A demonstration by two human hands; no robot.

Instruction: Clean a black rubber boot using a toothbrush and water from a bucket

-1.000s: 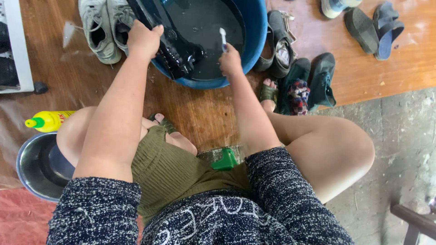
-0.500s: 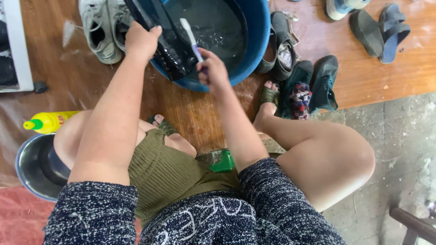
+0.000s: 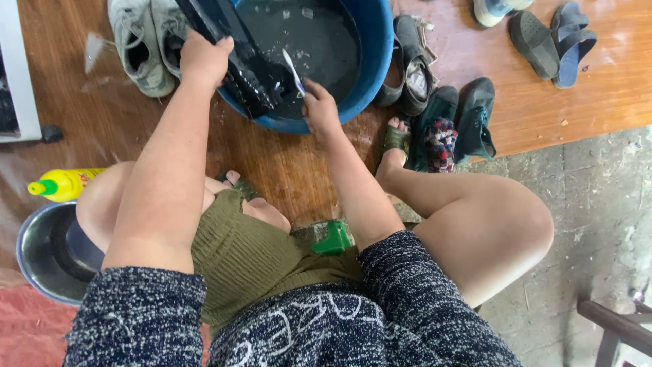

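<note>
Two hands are working over the blue basin (image 3: 370,75) at upper centre of the frame. Left hand (image 3: 204,58) is closing around the heel end of a black shoe (image 3: 241,58), propping it at a slant across the basin's near rim, probably so the dirty water is draining back into the tub rather than onto the floor. Right hand (image 3: 319,109) is pinching a small white brush (image 3: 293,71), looks like a toothbrush, handle in the fingers and head pointing up and left toward the shoe; brush tip is sitting just beside the shoe's side, over the water. Grip is fingertip-style, which suits short scrubbing strokes.

Basin is holding dark grey water with a few suds, sitting on the wooden floor (image 3: 285,163) just in front of the person's knees, so both arms are reaching it without leaning.

Outward from there: grey-white sneakers (image 3: 146,44) are lying upper left, just beside the basin. Dark shoes and sandals (image 3: 441,115) are clustering right of the basin, more sandals (image 3: 553,37) at upper right. Yellow bottle (image 3: 61,183) with green cap is lying at left edge, with a steel bowl (image 3: 37,255) below it, partly under the knee.
</note>
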